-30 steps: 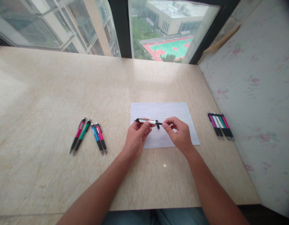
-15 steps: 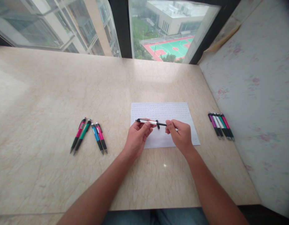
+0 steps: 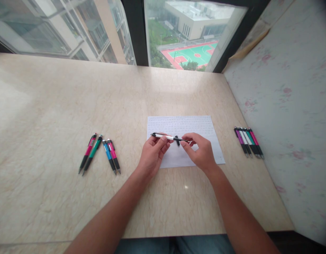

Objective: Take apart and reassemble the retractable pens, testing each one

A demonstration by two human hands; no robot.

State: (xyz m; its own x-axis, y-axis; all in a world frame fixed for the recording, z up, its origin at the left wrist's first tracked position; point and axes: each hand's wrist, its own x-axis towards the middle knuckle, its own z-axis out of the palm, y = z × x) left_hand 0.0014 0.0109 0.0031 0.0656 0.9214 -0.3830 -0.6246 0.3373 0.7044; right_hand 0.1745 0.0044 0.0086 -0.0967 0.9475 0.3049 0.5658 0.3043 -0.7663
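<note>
My left hand [image 3: 152, 155] is closed round the white barrel of a black-and-white pen [image 3: 165, 137], which lies level above a written sheet of paper [image 3: 194, 123]. My right hand [image 3: 200, 150] pinches the pen's dark front end, its fingertips close to those of the left. A small black piece [image 3: 177, 141] shows just under the pen between the two hands. I cannot tell if it is part of the pen or lies on the paper.
Several coloured pens [image 3: 101, 153] lie in a loose group on the marble table [image 3: 59, 106] at the left. Another row of pens [image 3: 249, 141] lies at the right, near a floral-papered wall [image 3: 287, 88]. A window [image 3: 179, 31] runs along the far edge.
My right hand drew a little to the right along the pen's dark end, then came back left toward my left hand. The pen stayed level over the paper.
</note>
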